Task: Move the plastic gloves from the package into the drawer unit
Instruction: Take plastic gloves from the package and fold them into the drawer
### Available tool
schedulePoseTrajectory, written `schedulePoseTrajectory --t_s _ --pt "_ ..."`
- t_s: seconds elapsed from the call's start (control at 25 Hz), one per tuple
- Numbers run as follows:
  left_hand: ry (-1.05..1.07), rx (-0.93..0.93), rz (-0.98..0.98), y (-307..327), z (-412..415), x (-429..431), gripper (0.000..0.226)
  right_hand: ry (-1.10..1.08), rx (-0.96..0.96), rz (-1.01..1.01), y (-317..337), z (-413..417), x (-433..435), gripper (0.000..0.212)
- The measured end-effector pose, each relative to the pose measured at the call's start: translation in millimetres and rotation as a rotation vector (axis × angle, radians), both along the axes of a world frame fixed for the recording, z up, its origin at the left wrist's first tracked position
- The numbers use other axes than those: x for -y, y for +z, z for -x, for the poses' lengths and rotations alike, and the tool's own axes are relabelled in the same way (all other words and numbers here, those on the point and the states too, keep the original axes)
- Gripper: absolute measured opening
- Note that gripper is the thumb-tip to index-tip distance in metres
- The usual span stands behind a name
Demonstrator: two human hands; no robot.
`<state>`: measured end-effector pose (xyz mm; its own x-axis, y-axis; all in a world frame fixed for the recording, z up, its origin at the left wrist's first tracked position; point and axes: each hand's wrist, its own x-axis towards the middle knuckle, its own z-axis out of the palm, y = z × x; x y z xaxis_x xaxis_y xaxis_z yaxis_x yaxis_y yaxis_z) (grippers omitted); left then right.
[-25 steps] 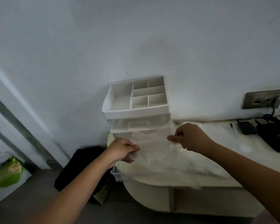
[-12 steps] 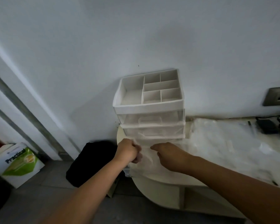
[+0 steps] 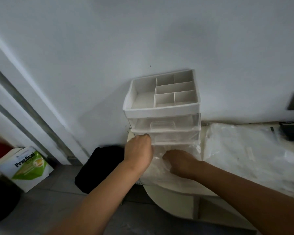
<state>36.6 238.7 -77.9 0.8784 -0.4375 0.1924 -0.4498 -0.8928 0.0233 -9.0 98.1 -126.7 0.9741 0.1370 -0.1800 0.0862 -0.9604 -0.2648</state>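
Clear plastic gloves (image 3: 157,168) are bunched in the open bottom drawer (image 3: 139,181) of the drawer unit (image 3: 162,109). They are gripped by the curled right hand (image 3: 180,162); the left hand (image 3: 139,153) is curled beside them, its hold hidden. Loose film could be caught when the drawer is shut

We note black bag (image 3: 98,167) on floor left of desk (image 3: 168,197); Practical box (image 3: 29,168) farther left; black adapter (image 3: 292,134) on desk, far right.

Bare forearms (image 3: 98,197), bare left grip (image 3: 139,150), right grip (image 3: 180,162)
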Motion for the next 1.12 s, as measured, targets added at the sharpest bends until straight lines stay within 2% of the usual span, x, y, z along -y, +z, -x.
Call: schedulePoseTrajectory --t_s 0.16,0.28,0.32,0.4,0.52,0.64,0.84,1.0,1.12 --pt "-0.136 -0.404 0.03 -35.5 -4.7 13.6 0.023 0.019 0.008 -0.068 -2.9 -2.2 -1.8 0.042" --pt "-0.133 -0.682 -0.036 -57.2 -18.8 11.4 0.076 0.015 -0.098 -0.075 -8.0 -3.5 -1.3 0.064" --pt "-0.123 -0.706 -0.056 -62.0 -21.7 10.9 0.092 -0.031 -0.152 -0.105 -9.3 -3.9 -1.0 0.071" --pt "-0.114 -0.688 -0.096 -65.8 -24.6 11.7 0.106 -0.154 -0.171 -0.149 -13.0 -6.4 -0.4 0.074" --pt "-0.106 -0.713 -0.108 -64.9 -25.8 11.3 0.105 -0.308 -0.092 -0.143 -15.6 -7.7 0.9 0.065" --pt "-0.083 -0.704 -0.087 -59.1 -26.0 5.7 0.102 -0.338 -0.084 -0.167 -11.8 -9.1 5.4 0.056" --pt "-0.079 -0.696 -0.108 -55.0 -21.2 5.8 0.102 -0.122 -0.048 -0.111 8.0 7.9 22.0 0.038" --pt "-0.077 -0.707 -0.159 -57.0 -22.7 6.8 0.111 0.114 0.03 0.204 6.5 28.7 38.9 0.036" --pt "-0.061 -0.696 -0.182 -54.7 -24.3 6.6 0.109 0.13 0.045 0.385 5.4 31.1 40.4 0.031"
